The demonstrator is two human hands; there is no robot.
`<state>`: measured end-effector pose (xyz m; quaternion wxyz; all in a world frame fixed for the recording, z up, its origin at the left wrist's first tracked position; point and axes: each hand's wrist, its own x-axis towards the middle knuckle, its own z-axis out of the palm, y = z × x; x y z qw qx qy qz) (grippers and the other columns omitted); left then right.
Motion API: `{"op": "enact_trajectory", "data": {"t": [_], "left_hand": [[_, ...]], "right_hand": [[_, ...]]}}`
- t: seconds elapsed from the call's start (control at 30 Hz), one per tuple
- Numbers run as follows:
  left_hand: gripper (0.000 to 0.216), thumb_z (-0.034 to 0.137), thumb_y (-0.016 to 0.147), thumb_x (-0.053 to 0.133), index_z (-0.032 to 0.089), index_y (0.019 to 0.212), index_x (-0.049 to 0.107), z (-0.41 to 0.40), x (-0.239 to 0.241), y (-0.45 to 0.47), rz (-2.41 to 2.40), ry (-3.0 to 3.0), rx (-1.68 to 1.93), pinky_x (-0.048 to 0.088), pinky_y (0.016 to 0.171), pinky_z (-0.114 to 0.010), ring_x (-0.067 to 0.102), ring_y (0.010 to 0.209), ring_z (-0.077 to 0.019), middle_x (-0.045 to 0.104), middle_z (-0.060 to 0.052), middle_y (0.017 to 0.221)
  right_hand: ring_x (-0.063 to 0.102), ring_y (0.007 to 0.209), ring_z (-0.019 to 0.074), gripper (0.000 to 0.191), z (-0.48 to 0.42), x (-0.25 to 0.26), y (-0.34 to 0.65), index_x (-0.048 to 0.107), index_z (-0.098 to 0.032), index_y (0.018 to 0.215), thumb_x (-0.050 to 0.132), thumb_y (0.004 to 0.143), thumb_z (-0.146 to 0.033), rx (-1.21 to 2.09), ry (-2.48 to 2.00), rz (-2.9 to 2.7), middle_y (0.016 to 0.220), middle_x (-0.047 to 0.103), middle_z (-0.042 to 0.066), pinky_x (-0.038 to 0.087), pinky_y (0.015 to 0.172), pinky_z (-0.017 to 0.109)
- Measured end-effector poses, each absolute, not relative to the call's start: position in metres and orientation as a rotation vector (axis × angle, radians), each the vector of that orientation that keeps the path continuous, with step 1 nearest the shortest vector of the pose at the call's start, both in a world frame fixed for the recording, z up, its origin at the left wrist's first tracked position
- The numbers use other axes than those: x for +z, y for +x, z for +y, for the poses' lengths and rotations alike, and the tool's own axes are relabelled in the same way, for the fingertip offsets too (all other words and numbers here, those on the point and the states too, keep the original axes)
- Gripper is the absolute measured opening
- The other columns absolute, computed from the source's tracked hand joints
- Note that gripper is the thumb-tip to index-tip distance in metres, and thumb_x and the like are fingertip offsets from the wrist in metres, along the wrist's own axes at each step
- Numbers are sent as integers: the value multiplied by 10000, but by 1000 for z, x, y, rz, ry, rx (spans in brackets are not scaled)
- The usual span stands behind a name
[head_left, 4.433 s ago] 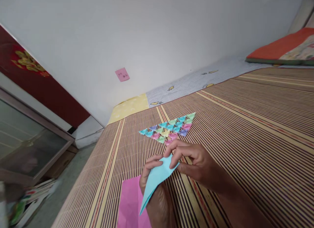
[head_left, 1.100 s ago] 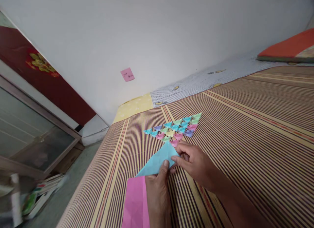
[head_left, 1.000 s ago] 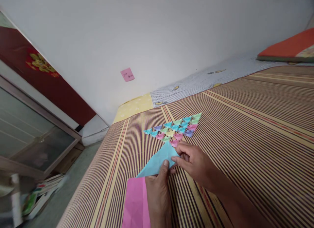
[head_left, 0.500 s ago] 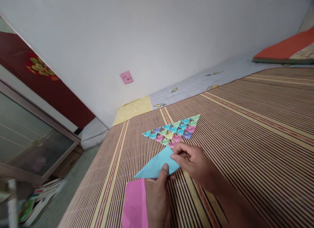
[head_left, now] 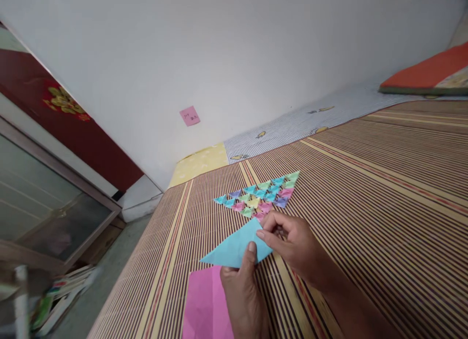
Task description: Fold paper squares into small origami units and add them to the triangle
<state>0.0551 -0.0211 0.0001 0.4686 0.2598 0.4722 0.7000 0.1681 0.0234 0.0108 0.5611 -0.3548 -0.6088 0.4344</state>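
A light blue paper folded into a triangle (head_left: 234, 245) lies flat on the striped bamboo mat (head_left: 365, 193). My left hand (head_left: 244, 295) presses its thumb down on the triangle's near edge. My right hand (head_left: 292, 244) pinches the triangle's right corner between curled fingers. Just beyond them sits a triangular mosaic of small folded paper pieces (head_left: 260, 197) in blue, green, pink, yellow and purple. A pink paper sheet (head_left: 204, 307) lies under my left hand, nearer to me.
A white wall with a pink sticky note (head_left: 189, 116) rises behind the mat. A checked sheet (head_left: 292, 127) and an orange cushion (head_left: 427, 73) lie at the far right. Left of the mat's edge are the floor, a glass-fronted cabinet (head_left: 40, 207) and stacked books (head_left: 54, 300).
The blue paper was held up in both hands 4.4 s ago; now it lies flat on the mat as a triangle. My left thumb has slid slightly along its near edge.
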Motion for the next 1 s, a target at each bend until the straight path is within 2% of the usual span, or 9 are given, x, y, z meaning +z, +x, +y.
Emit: {"op": "enact_trajectory", "data": {"t": [0.27,0.47,0.57,0.67,0.77,0.87,0.93,1.0], "left_hand": [[343,267,699,857,141,1008,779,-19,0,55,1060,577,1746,575,885,-424,747,909,-281,793,-97,981],[364,263,665,872,132,989,772,-18,1,54,1060,548,1735,556,939,-460,726,1011,-316,789,-119,1002],[358,278,698,860,156,1020,765,-18,-1,52,1067,581,1752,546,958,-425,723,1024,-287,787,-94,1041],[379,292,703,861,165,1046,762,-17,-3,50,1090,597,1767,551,946,-424,733,990,-279,792,-81,1010],[386,305,708,859,155,1050,763,-18,-4,50,1121,618,1760,557,928,-446,730,996,-300,793,-89,962],[366,303,740,840,158,1067,759,-20,-3,50,1107,655,1738,554,934,-444,719,1034,-303,789,-96,982],[376,301,743,837,150,1079,758,-21,-3,51,1084,653,1715,554,932,-451,711,1055,-315,785,-111,999],[391,300,728,845,139,1075,759,-21,-4,52,1062,630,1712,551,934,-461,707,1059,-327,782,-122,997]], "right_hand": [[413,580,120,235,24,12,167,512,-201,665,651,849,-248,1089,-826,-1398,635,463,-43,342,537,257],[417,581,116,233,23,16,168,505,-198,653,648,836,-220,1102,-807,-1372,625,462,-48,345,542,256],[439,586,112,207,23,17,166,506,-198,673,661,810,-206,1123,-790,-1351,642,484,-49,361,545,249],[511,639,124,139,25,17,165,572,-192,849,687,771,-183,1194,-761,-1287,704,555,-42,420,599,250],[552,691,138,279,25,17,165,613,-182,1034,698,767,-184,1244,-749,-1283,750,598,-28,447,649,262],[515,688,131,80,23,18,166,644,-173,861,688,808,-216,1229,-734,-1344,726,550,-24,416,624,251],[471,655,121,123,22,18,167,613,-174,755,679,835,-241,1222,-720,-1371,693,502,-31,385,587,244],[459,636,118,146,21,18,170,619,-175,764,677,852,-275,1249,-705,-1367,688,497,-32,378,569,242]]}}
